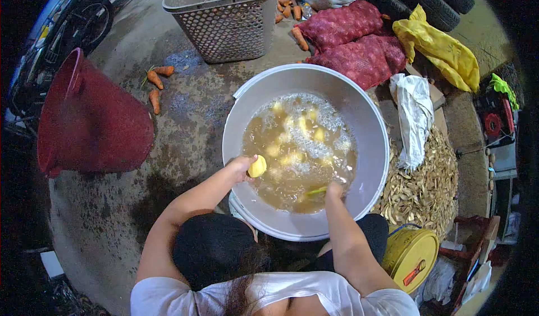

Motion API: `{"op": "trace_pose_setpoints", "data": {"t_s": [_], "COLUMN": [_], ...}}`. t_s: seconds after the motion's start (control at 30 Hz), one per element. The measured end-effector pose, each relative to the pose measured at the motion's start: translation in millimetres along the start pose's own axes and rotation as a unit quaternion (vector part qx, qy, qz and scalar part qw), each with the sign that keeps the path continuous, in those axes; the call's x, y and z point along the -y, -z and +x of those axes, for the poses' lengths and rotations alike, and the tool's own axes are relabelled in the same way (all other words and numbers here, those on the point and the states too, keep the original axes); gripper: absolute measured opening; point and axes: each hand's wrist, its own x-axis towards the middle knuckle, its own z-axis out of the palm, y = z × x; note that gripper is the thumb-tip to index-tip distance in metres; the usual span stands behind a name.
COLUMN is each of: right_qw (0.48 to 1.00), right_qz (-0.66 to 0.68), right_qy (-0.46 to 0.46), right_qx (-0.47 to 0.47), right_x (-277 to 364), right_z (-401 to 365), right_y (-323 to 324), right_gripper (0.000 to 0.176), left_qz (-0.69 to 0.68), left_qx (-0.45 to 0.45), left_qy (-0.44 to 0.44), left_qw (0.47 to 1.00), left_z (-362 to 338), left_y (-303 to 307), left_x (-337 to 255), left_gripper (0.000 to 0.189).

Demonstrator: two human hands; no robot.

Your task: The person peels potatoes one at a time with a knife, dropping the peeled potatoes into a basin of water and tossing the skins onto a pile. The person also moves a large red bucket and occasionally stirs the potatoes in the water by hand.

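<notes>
A wide grey basin (370,130) stands on the ground before me, filled with cloudy, foamy water where several peeled potatoes (292,142) float. My left hand (242,166) is at the basin's near-left rim, closed around a peeled yellow potato (257,166). Over the near edge of the water, my right hand (334,190) grips a small greenish peeler (315,192) whose tip touches the surface.
A dark red tub (90,119) lies tipped at the left. A grey mesh basket (224,18) and loose carrots (156,83) sit beyond. Red net sacks (359,41), a yellow cloth (438,46), a white rag (414,114), a peel heap (421,187) and a yellow bucket (410,254) crowd the right.
</notes>
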Motion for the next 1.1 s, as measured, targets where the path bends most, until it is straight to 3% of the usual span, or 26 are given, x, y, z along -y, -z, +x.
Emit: {"op": "trace_pose_setpoints", "data": {"t_s": [0.07, 0.13, 0.2, 0.27, 0.3, 0.33, 0.37, 0.43, 0.5, 0.53, 0.6, 0.67, 0.7, 0.73, 0.77, 0.8, 0.87, 0.93, 0.97, 1.03, 1.07, 1.1], "right_qw": [0.978, 0.966, 0.942, 0.942, 0.941, 0.942, 0.963, 0.988, 0.995, 0.994, 0.956, 0.880, 0.880, 0.953, 0.991, 0.994, 0.977, 0.945, 0.945, 0.930, 0.942, 0.965], "right_qz": [0.195, 0.187, 0.135, 0.121, 0.102, 0.102, 0.073, 0.052, 0.074, 0.086, -0.155, -0.359, -0.359, -0.245, -0.117, 0.004, 0.045, 0.153, 0.154, 0.102, 0.056, -0.070], "right_qy": [0.043, -0.103, -0.086, -0.077, -0.061, -0.059, -0.037, 0.018, 0.055, 0.059, 0.131, 0.169, 0.170, 0.113, 0.067, -0.012, -0.160, -0.158, -0.159, -0.110, -0.078, -0.004], "right_qx": [0.060, 0.144, 0.296, 0.304, 0.315, 0.315, 0.257, 0.145, 0.029, -0.035, -0.211, -0.260, -0.261, -0.141, -0.006, 0.110, 0.136, 0.241, 0.241, 0.335, 0.323, 0.253], "right_x": [-26.2, -5.9, 39.9, 64.3, 73.1, 76.6, 82.0, 73.9, 59.2, 54.9, 34.7, -9.0, -25.4, -43.2, -57.0, -70.0, 26.1, 52.0, 64.5, 82.7, 76.5, 74.1], "right_z": [7.8, -57.5, -100.3, -114.7, -115.4, -110.3, -105.2, -65.8, -50.0, -52.1, -35.1, 4.5, 18.6, 30.4, 34.6, 37.4, -104.5, -130.8, -133.9, -134.5, -110.8, -98.6], "right_y": [-18.1, -98.4, -131.4, -142.4, -146.1, -142.8, -134.4, -103.5, -71.7, -57.1, -17.4, 26.0, 26.6, 20.2, 7.7, -5.5, -100.7, -130.2, -133.7, -133.1, -124.0, -113.2], "right_gripper": [0.030, 0.024, 0.027, 0.026, 0.026, 0.026, 0.025, 0.025, 0.026, 0.026, 0.025, 0.022, 0.022, 0.023, 0.025, 0.026, 0.014, 0.019, 0.019, 0.023, 0.025, 0.025], "left_qz": [-0.035, -0.011, 0.005, -0.122, -0.120, -0.087, -0.056, -0.077, 0.049, 0.046, 0.010, -0.011, -0.031, -0.031, -0.078, -0.124, -0.118, -0.110, -0.101, -0.090, -0.078, -0.067], "left_qx": [-0.030, -0.063, -0.075, 0.079, 0.079, 0.062, 0.045, 0.062, -0.017, -0.018, -0.051, -0.062, -0.073, -0.073, -0.061, -0.049, 0.002, 0.053, 0.022, -0.007, 0.007, 0.020], "left_qy": [-0.057, -0.032, -0.012, 0.087, 0.085, 0.012, -0.061, -0.071, -0.082, -0.082, -0.054, -0.053, -0.052, -0.053, -0.030, -0.006, -0.003, 0.000, -0.039, -0.079, -0.108, -0.137], "left_qw": [0.997, 0.997, 0.997, 0.986, 0.986, 0.994, 0.996, 0.993, 0.995, 0.995, 0.997, 0.997, 0.995, 0.995, 0.995, 0.991, 0.993, 0.992, 0.994, 0.993, 0.991, 0.988], "left_z": [-3.6, -18.2, -7.4, 9.1, 1.9, -10.7, -19.9, -19.5, -21.3, -22.4, -24.4, -12.6, -7.8, -7.1, -6.3, -6.1, -8.7, -22.5, -35.2, -34.5, -22.9, -15.5], "left_y": [-8.0, 10.7, 11.7, 28.8, 24.4, 16.3, 9.7, 7.3, 5.4, 3.9, 1.1, 6.2, 7.8, 7.9, 7.8, 7.5, 6.9, -2.1, -15.3, -18.0, -9.4, -4.5], "left_x": [-0.6, -8.2, -10.4, 0.7, -1.6, -1.3, -1.9, -3.9, -9.0, -11.0, -14.2, -8.8, -7.1, -6.1, -4.7, -3.7, -7.0, -11.6, -16.0, -14.7, -9.7, -6.7], "left_gripper": [0.033, 0.032, 0.030, 0.028, 0.028, 0.029, 0.030, 0.034, 0.029, 0.029, 0.025, 0.025, 0.026, 0.026, 0.025, 0.025, 0.024, 0.023, 0.018, 0.013, 0.012, 0.013]}}
